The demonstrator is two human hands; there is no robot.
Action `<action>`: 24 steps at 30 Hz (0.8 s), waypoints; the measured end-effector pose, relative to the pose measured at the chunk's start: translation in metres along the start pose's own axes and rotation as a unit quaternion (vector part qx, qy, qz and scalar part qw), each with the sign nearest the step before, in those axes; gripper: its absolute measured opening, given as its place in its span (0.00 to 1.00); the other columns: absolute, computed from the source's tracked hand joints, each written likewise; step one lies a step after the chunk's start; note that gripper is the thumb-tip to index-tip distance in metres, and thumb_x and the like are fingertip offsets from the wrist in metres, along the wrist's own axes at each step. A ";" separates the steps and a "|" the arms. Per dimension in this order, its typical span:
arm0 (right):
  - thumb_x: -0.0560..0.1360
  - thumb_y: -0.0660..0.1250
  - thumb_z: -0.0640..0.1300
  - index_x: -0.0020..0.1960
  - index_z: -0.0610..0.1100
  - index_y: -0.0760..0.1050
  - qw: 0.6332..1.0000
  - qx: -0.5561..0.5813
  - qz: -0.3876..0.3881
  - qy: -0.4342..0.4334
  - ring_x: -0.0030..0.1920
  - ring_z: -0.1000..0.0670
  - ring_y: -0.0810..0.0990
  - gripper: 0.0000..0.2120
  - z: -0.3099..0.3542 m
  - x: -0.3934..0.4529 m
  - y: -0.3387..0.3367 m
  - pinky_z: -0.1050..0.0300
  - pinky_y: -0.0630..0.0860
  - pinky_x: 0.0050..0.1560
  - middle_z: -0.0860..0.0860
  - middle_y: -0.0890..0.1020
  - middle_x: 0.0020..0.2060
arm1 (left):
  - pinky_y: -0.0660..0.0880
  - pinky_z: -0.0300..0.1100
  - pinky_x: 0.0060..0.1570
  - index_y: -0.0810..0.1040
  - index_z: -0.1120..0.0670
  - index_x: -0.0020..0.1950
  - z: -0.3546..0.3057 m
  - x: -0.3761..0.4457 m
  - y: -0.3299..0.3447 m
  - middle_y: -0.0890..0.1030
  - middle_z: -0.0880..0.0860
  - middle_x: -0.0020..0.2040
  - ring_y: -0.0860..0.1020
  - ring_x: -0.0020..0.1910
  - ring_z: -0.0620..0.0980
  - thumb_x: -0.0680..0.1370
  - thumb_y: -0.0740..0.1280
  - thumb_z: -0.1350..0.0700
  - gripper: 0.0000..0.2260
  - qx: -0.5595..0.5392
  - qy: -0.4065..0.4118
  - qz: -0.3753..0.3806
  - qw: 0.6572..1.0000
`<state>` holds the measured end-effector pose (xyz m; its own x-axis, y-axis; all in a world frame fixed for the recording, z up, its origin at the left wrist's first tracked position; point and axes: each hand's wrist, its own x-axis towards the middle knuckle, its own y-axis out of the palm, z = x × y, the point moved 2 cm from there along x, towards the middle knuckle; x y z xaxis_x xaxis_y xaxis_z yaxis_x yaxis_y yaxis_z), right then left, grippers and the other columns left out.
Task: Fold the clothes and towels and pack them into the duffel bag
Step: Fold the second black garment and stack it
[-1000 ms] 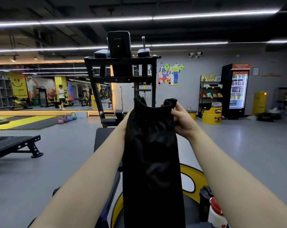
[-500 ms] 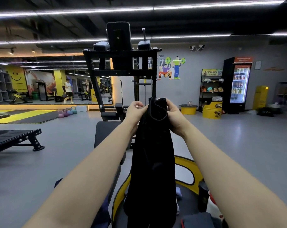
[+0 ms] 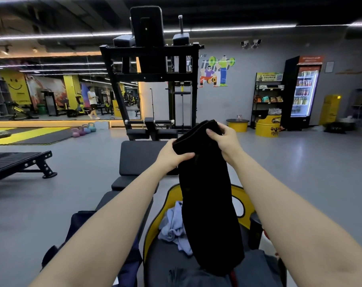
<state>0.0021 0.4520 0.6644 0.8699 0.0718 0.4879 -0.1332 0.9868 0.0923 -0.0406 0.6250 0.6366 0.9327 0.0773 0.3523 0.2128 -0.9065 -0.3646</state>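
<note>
A long black garment [image 3: 207, 204] hangs in the air in front of me, folded lengthwise. My left hand [image 3: 171, 156] grips its top edge on the left and my right hand [image 3: 225, 139] grips the top on the right, thumbs over the cloth. Below it a crumpled light blue towel [image 3: 173, 224] lies in a yellow-rimmed tub seat [image 3: 155, 220]. A dark blue bag [image 3: 80, 222] lies low on the left, partly hidden by my left forearm. Grey cloth [image 3: 256, 268] lies at the bottom edge.
A black padded bench [image 3: 138, 160] stretches ahead of me toward a tall black gym machine [image 3: 153, 69]. A flat black bench [image 3: 16, 162] stands on the left, with grey floor between. A person walks far off at the left, near kettlebells [image 3: 83, 130].
Both hands have come down and toward me with the black garment, which now hangs lower over the yellow seat. The blue towel beneath it has come into view.
</note>
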 end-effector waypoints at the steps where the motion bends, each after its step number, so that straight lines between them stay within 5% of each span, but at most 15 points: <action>1: 0.75 0.68 0.34 0.55 0.43 0.77 1.000 0.004 -0.004 0.007 0.53 0.47 0.79 0.10 -0.001 0.000 -0.004 0.53 0.77 0.57 0.50 0.81 0.46 | 0.71 0.36 0.51 0.69 0.55 0.67 0.003 0.002 0.000 0.75 0.50 0.58 0.74 0.58 0.48 0.71 0.74 0.55 0.27 -0.022 -0.012 0.003 1.000; 6: 0.72 0.71 0.34 0.52 0.46 0.73 0.999 0.015 0.003 0.053 0.45 0.46 0.81 0.13 -0.002 -0.002 -0.024 0.50 0.80 0.49 0.47 0.81 0.44 | 0.74 0.35 0.46 0.74 0.54 0.61 0.008 0.003 0.001 0.79 0.51 0.56 0.77 0.58 0.51 0.75 0.70 0.57 0.15 -0.105 -0.041 -0.002 0.994; 9: 0.72 0.71 0.34 0.56 0.44 0.73 0.997 0.016 0.015 0.075 0.45 0.46 0.82 0.15 -0.005 -0.011 -0.028 0.54 0.81 0.44 0.46 0.82 0.46 | 0.73 0.36 0.47 0.72 0.54 0.64 0.007 -0.001 0.008 0.78 0.52 0.57 0.77 0.56 0.49 0.76 0.68 0.56 0.17 -0.086 -0.041 -0.022 0.995; 14: 0.72 0.70 0.33 0.54 0.40 0.77 0.997 -0.009 0.030 0.075 0.50 0.46 0.81 0.11 -0.010 -0.034 -0.031 0.57 0.78 0.48 0.48 0.82 0.46 | 0.73 0.43 0.58 0.68 0.55 0.66 0.009 -0.018 0.014 0.77 0.52 0.59 0.76 0.59 0.50 0.72 0.73 0.62 0.25 -0.099 -0.027 0.015 0.995; 18: 0.72 0.69 0.29 0.54 0.42 0.77 0.993 -0.018 0.066 0.095 0.55 0.43 0.80 0.14 -0.006 -0.058 -0.040 0.50 0.76 0.59 0.46 0.82 0.48 | 0.72 0.49 0.63 0.69 0.55 0.67 0.010 -0.040 0.010 0.77 0.52 0.61 0.75 0.61 0.51 0.68 0.77 0.60 0.30 -0.117 -0.037 0.042 0.991; 24: 0.72 0.69 0.29 0.52 0.45 0.77 0.989 0.001 0.094 0.114 0.49 0.45 0.82 0.14 0.009 -0.103 -0.057 0.56 0.79 0.50 0.45 0.83 0.46 | 0.75 0.39 0.50 0.71 0.56 0.65 0.001 -0.085 0.013 0.78 0.52 0.58 0.77 0.55 0.49 0.72 0.73 0.60 0.24 -0.120 -0.035 0.037 0.991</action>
<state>-0.0844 0.3867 0.6164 0.9142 0.2852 0.2879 -0.3033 0.9527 0.0194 -0.1170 0.6065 0.6012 0.9630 0.0283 0.2679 0.0756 -0.9829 -0.1679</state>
